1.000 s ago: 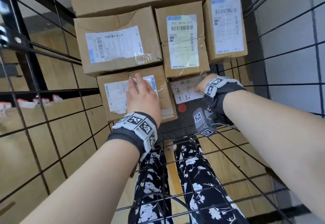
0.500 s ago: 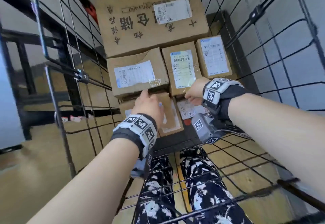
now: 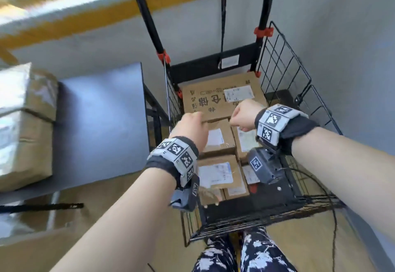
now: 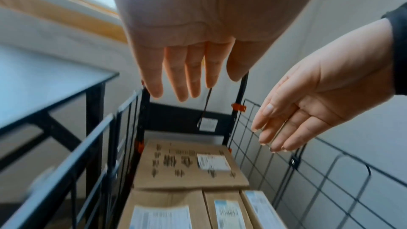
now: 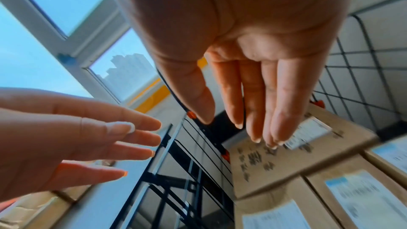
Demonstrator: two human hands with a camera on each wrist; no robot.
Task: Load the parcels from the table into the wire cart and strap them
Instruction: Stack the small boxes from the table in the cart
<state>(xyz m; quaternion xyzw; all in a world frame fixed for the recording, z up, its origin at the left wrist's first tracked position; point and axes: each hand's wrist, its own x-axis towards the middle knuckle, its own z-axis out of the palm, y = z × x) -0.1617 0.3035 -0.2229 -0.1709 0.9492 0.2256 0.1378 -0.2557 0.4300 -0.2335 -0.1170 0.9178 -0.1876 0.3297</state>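
Loading judged midway: left hand [image 3: 190, 126] and right hand [image 3: 243, 117] held empty, fingers relaxed, above wire cart [image 3: 299, 83]; table parcels [image 3: 23, 126] to be fetched next.

Both bare forearms reach forward, each wrist wrapped in a dark band with black-and-white coded marker tiles and a small grey camera beneath. The left hand [image 3: 190, 126] is empty, its fingers [image 4: 178, 74] straight and close together. The right hand [image 3: 245, 116] is empty too, its fingers [image 5: 253, 104] extended and relaxed, palm downward.
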